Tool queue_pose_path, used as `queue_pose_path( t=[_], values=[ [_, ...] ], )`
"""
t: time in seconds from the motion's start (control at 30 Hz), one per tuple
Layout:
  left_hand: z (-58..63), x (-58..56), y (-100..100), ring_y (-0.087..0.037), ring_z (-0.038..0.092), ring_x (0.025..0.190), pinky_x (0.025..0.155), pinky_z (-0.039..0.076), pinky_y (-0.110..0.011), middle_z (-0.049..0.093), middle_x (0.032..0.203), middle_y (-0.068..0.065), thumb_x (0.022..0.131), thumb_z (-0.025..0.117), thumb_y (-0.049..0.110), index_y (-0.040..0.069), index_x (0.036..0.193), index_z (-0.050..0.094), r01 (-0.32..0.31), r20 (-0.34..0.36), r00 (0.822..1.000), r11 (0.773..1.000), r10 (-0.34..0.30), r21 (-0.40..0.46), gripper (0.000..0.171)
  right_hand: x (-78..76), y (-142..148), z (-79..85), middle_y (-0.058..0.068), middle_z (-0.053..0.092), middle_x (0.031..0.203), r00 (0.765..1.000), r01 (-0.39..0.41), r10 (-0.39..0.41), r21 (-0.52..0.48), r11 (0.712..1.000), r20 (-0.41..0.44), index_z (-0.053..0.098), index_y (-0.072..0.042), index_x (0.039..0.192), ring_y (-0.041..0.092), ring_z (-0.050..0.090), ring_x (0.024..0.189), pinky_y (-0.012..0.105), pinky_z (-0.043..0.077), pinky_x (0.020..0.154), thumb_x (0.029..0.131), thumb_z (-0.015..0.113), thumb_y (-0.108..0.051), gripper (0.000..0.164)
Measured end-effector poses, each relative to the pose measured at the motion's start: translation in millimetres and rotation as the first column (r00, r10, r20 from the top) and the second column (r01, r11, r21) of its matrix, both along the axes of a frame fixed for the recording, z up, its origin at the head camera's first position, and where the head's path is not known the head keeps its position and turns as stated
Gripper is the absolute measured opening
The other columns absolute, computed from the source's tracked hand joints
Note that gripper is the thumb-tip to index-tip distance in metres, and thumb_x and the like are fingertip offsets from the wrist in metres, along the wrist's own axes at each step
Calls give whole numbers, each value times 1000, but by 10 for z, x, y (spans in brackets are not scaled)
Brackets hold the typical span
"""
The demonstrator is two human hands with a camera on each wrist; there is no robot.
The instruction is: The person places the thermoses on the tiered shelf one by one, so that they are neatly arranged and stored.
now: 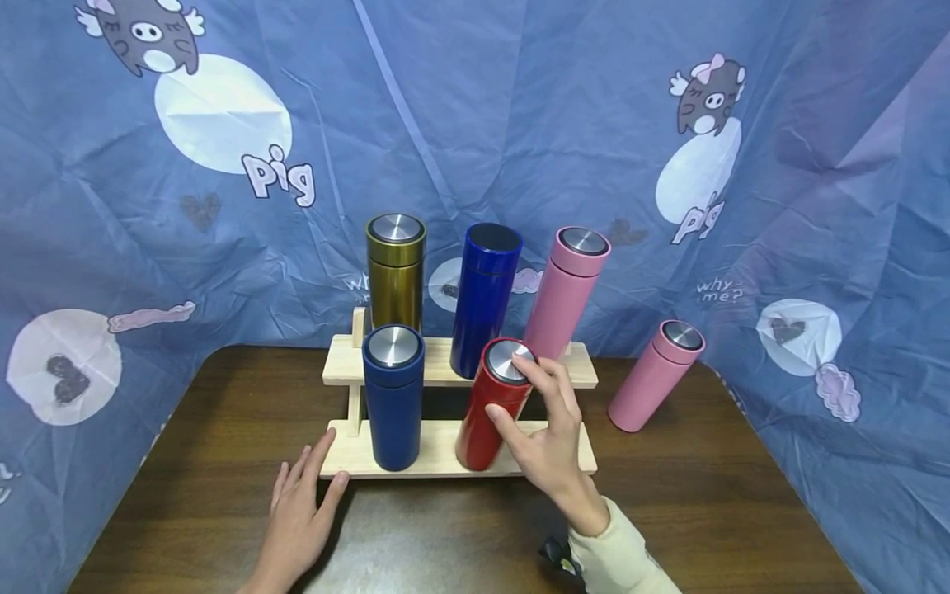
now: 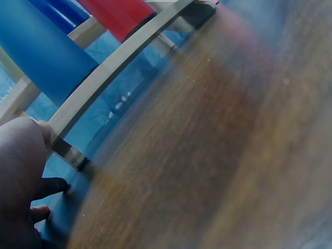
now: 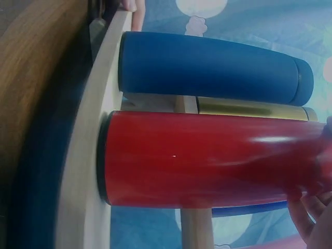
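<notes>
My right hand (image 1: 549, 437) grips a red thermos bottle (image 1: 486, 421) near its silver-topped lid, thumb on the near side. The bottle's base is at the lower shelf of a two-tier wooden rack (image 1: 438, 476). To its left on that shelf stands a matte blue thermos bottle (image 3: 207, 67). At the rack's left end rests my left hand (image 1: 300, 511), its fingers extended and its thumb at the shelf's front corner. The upper tier holds a gold bottle (image 1: 396, 289), a glossy blue bottle (image 1: 486, 297) and a pink bottle (image 1: 564, 297).
A second pink bottle (image 1: 653, 379) stands on the dark wooden table (image 1: 712, 495), right of the rack. Behind everything hangs a blue cloth (image 1: 475, 107) with pig prints. A small black object (image 1: 558, 557) lies beside my right sleeve (image 1: 616, 549).
</notes>
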State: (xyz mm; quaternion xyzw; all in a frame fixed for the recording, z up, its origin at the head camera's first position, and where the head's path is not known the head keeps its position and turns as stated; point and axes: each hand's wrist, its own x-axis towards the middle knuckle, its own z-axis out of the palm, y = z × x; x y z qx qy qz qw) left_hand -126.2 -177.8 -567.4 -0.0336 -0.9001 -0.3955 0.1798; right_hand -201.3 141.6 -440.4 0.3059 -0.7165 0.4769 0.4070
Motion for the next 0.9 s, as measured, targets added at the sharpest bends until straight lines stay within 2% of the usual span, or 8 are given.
queue_pose_path(
  t=[0.27,0.37,0.5,0.57,0.9],
  values=[
    [-4,1,7,-65,46,147,126,18,-78,53,163,-28,114,62,28,14,170,43,4,-14,1000,1000,-4,9,61,-17,7,-14,22,66,130,999,-30,29,24,999,37,67,-8,146,30,65,120,30,53,104,103,81,-43,57],
    [-11,1,4,-65,46,147,126,18,-78,54,162,-28,113,63,28,14,169,43,3,-21,1000,1000,-3,10,61,-36,8,-10,20,67,132,997,-40,37,50,998,60,65,-10,149,31,65,121,32,54,102,99,85,-30,58],
    [-16,1,6,-65,46,148,127,18,-77,53,163,-27,114,62,28,14,170,42,3,-18,1000,1000,-3,7,61,-39,-5,3,18,66,136,995,-38,29,90,995,98,60,-12,154,31,65,121,33,55,98,91,86,-11,68],
    [-19,1,9,-64,46,148,127,18,-77,53,163,-27,114,62,28,14,170,42,3,-18,1000,1000,-3,8,61,-39,-12,10,17,66,137,994,-38,26,109,993,107,58,-12,156,31,66,120,33,57,97,89,86,-8,73],
    [-12,3,8,-66,46,147,125,19,-80,54,162,-28,113,63,27,13,169,44,1,-28,1000,1000,-1,11,61,-30,19,29,17,64,140,992,-63,44,153,986,121,52,-11,160,31,67,120,33,58,98,91,85,-7,77]
  ],
)
